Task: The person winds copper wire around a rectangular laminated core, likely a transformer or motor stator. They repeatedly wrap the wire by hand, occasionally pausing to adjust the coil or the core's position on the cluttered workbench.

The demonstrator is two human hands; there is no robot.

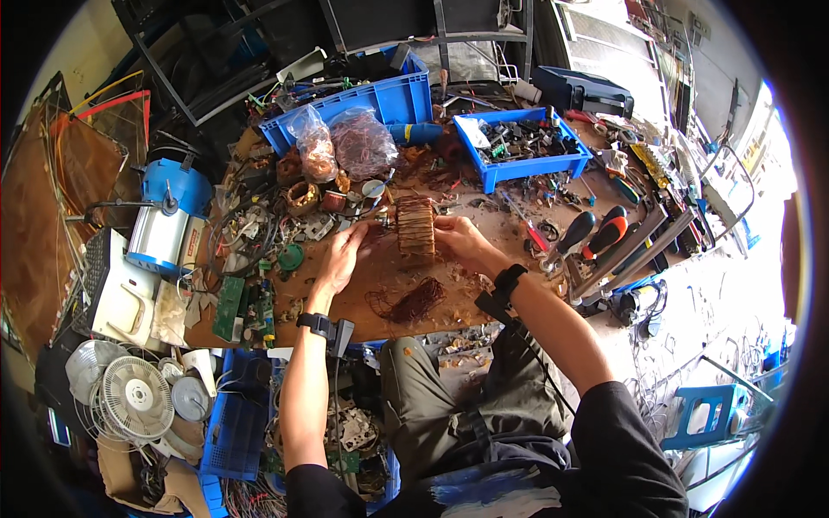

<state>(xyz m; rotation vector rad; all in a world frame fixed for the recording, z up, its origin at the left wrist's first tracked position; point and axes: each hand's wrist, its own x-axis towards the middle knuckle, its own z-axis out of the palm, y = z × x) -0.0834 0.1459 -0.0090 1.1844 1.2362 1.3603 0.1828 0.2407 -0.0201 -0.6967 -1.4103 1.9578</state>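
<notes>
A brown ribbed motor core point(415, 226), cylindrical with pale slots along its side, is in front of me at the middle of the wooden table point(345, 304). My right hand point(466, 243) grips its right side with bent fingers. Beside its left end is my left hand point(345, 255), fingers stretched out and apart; whether the fingertips touch the metal end there is hard to make out. Nearer to me lies a loose tangle of dark red copper wire point(418, 300).
Bagged copper wire point(363, 142) sits behind, by a large blue crate point(345, 108). A blue tray point(527, 173) of small parts is at the far right. Screwdrivers point(607, 231) stand on the right; circuit boards point(230, 309) and scrap crowd the left. Below, a fan point(138, 395) lies by a blue basket point(235, 423).
</notes>
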